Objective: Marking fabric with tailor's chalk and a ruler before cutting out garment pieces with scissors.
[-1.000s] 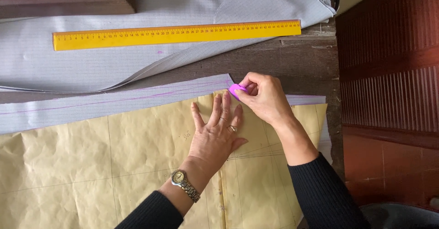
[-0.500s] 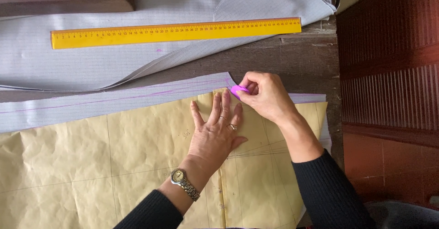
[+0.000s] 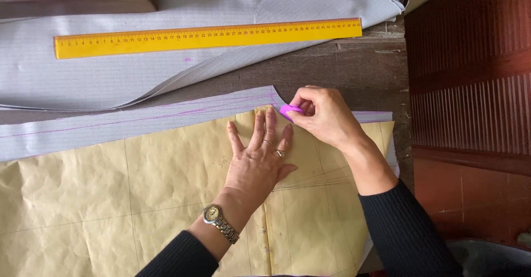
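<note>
The purple chalk [image 3: 290,111] is pinched in the closed right hand [image 3: 323,116] at the paper pattern [image 3: 138,199] top edge (fabric just beyond); the pattern is pressed by the flat, spread left hand [image 3: 257,163] just beside.

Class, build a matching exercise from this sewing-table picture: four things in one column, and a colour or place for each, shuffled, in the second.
Things:
1. ruler
2. chalk
3. left hand
4. watch

Descriptions:
A. purple, pinched in the right hand
B. pressed flat on the paper pattern
C. yellow, lying on the grey fabric
D. on the left wrist

Pairs: 1-C, 2-A, 3-B, 4-D
</note>
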